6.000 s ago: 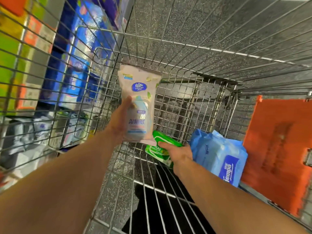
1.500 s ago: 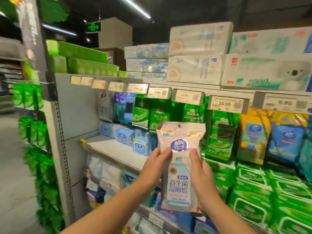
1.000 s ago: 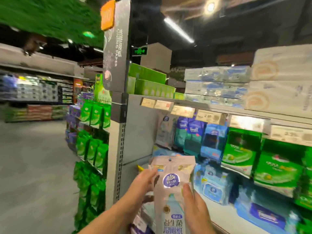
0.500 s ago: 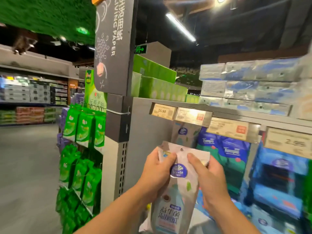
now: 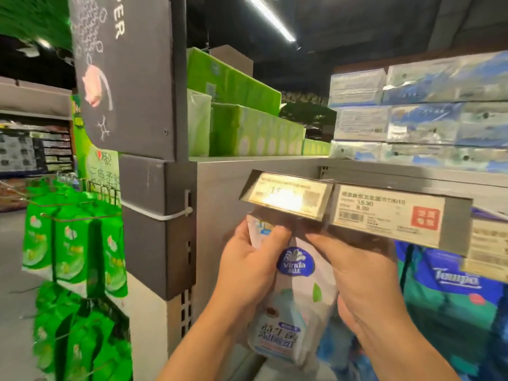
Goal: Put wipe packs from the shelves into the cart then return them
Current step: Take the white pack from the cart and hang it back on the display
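the soft pale pink plastic wipe pack with a round purple logo [image 5: 295, 287] is up near the middle of the view, right under the shiny price tag holder [image 5: 286, 196] on the grey metal shelf edge [image 5: 384, 174]. the left hand [image 5: 247, 268] wraps its fingers round the pack's left side, thumb on the front near the top. the right hand [image 5: 360, 281] pinches the top right corner and cups the right side. both hands hold it high and upright, i think so its top can slip back onto a hook behind the tag, but the hook is hidden, so i cannot tell. the pack looks squishy and smooth, and it bends a little where the fingers squeeze. at three o'clock from it sit blue wipe packs with white letters [image 5: 453, 279]. at nine o'clock hang bright green crinkly bags [image 5: 71, 243]. at twelve o'clock are green boxy tissue bundles [image 5: 247, 127].
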